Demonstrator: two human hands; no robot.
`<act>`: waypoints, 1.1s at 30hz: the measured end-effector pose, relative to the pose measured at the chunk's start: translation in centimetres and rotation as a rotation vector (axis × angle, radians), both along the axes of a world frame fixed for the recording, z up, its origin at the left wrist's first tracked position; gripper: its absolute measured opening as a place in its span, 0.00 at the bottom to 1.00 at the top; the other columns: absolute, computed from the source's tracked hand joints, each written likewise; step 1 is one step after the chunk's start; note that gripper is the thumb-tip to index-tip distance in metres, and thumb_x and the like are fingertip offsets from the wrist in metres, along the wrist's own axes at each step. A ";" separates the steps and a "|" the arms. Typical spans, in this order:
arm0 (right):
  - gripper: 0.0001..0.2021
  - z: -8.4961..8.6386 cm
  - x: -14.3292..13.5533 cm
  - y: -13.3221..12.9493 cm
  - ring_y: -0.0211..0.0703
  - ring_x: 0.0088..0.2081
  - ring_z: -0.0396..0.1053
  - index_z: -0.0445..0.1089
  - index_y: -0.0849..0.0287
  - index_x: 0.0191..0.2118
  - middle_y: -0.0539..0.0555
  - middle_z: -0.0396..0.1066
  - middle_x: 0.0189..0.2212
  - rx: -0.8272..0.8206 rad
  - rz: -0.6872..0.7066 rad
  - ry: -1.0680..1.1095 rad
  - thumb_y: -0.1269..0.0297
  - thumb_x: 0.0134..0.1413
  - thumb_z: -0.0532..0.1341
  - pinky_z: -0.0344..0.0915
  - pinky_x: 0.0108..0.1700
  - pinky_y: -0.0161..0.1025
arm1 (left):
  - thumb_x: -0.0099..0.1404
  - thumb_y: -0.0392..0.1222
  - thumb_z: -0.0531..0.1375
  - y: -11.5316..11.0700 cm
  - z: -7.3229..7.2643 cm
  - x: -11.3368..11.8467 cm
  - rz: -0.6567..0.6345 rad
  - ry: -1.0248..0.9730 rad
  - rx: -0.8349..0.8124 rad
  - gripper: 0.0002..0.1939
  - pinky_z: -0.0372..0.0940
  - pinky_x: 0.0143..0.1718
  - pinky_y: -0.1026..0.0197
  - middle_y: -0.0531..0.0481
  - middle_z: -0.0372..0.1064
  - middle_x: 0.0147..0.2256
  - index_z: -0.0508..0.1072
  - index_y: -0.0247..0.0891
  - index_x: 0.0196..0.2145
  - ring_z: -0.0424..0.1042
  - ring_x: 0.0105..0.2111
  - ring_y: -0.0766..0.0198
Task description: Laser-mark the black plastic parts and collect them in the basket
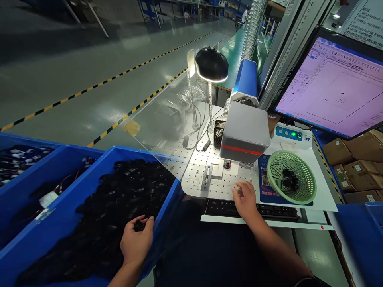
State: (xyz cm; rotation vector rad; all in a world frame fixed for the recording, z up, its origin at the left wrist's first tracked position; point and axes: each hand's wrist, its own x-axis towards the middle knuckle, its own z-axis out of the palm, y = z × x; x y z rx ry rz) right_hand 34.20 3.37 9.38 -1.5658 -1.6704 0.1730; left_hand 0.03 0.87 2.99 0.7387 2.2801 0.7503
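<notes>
Apparently, the left hand (136, 241) at seven o'clock pinches a small black part (139, 226) over the blue bin (168, 202): likely light, stiff, slick, best gripped by its edges. At four o'clock, the right hand (247, 199) is half-open, seemingly empty.

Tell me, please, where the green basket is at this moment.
In the head view, the green basket stands on the right, below the monitor, partly on the blue mat and to the right of the right hand.

monitor (332, 91): text too small | notice sheet (366, 24): blurred | blue mat (264, 190): lettering unreadable
</notes>
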 end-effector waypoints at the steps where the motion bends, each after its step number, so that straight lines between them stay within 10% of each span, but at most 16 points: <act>1: 0.08 0.1 0.1 -1.3 0.48 0.44 0.70 0.72 0.56 0.46 0.56 0.74 0.41 0.013 0.022 0.013 0.64 0.64 0.59 0.68 0.49 0.48 | 0.54 0.55 0.62 0.0 -0.2 0.0 0.003 0.000 -0.004 0.24 0.66 0.41 0.49 0.53 0.68 0.22 0.71 0.41 0.45 0.72 0.30 0.50; 10: 0.09 -0.2 0.3 -8.2 0.49 0.46 0.75 0.72 0.54 0.48 0.56 0.77 0.44 -0.172 0.165 -0.029 0.67 0.64 0.59 0.72 0.50 0.49 | 0.52 0.52 0.62 0.3 -0.5 0.2 0.007 0.036 -0.007 0.24 0.65 0.36 0.50 0.53 0.65 0.21 0.72 0.39 0.45 0.70 0.27 0.51; 33: 0.10 -0.8 0.8 -7.8 0.47 0.46 0.77 0.75 0.54 0.46 0.55 0.79 0.43 -0.263 0.178 0.047 0.66 0.63 0.58 0.74 0.50 0.46 | 0.53 0.56 0.60 0.0 -0.1 0.0 -0.015 -0.008 -0.023 0.27 0.65 0.35 0.51 0.55 0.65 0.20 0.72 0.38 0.47 0.70 0.26 0.52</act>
